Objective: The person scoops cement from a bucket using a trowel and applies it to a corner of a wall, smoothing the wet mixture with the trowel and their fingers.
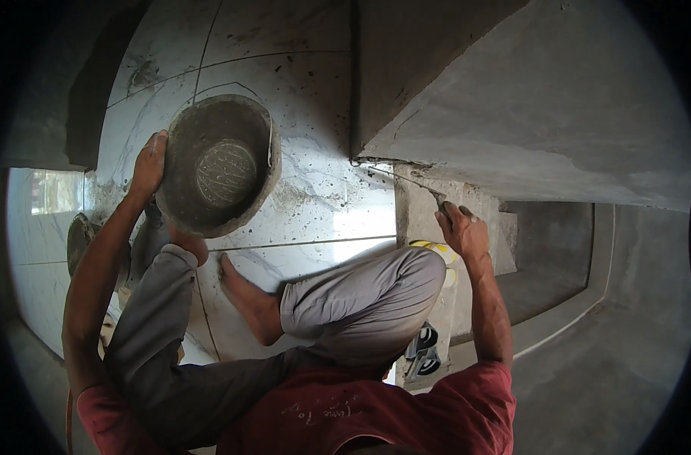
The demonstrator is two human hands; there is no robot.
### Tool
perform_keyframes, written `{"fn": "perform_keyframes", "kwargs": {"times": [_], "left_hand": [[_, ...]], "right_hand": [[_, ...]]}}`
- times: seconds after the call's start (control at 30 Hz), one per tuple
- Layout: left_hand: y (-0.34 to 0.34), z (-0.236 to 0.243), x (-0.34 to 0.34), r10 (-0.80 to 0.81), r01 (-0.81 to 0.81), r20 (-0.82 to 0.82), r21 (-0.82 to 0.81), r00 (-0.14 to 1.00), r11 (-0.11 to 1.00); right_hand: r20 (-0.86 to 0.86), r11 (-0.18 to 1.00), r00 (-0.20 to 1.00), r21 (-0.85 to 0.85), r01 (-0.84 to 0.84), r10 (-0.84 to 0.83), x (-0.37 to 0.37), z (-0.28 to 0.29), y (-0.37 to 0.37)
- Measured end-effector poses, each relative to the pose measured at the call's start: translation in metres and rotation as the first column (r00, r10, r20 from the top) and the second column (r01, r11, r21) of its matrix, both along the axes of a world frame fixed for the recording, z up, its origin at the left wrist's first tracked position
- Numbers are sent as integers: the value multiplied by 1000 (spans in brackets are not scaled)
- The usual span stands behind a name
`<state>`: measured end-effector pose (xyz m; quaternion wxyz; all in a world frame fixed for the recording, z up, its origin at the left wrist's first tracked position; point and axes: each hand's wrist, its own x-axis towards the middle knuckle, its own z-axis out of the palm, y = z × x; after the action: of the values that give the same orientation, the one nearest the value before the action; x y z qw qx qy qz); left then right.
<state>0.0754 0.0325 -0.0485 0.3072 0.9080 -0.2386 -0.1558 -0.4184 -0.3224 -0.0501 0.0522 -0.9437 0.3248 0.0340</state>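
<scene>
My left hand (150, 163) grips the left rim of a round, mortar-stained bucket (185, 136), tipped so that its inside faces me. Grey residue and pale scratch marks show on its bottom, and a thin wire handle hangs by its right rim. On the other side, my right hand (464, 229) is closed round the handle of a trowel (439, 197). The trowel's thin blade, seen nearly edge-on, points up and left toward the lower corner of a grey plastered block. Whether the blade touches that corner I cannot tell.
Marbled floor tiles (307, 163) carry scattered mortar crumbs. The grey plastered block (482, 114) juts in from the upper right above a recessed, ledged opening (543, 250). Beside my bent knee lie a yellow-and-white item (433, 246) and a black-and-grey object (423, 353). Dark containers (80, 239) stand behind my left forearm.
</scene>
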Motion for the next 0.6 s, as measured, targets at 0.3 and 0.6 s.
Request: {"fn": "perform_keyframes", "kwargs": {"times": [0.3,0.6], "left_hand": [[-5,7,-3,-33,34,-25,29,999,999],[-6,11,-5,17,-17,-77,3,997,1000]], "right_hand": [[33,997,998,-43,57,-56,1,23,-13],[38,998,999,-66,12,-9,-12,12,8]]}}
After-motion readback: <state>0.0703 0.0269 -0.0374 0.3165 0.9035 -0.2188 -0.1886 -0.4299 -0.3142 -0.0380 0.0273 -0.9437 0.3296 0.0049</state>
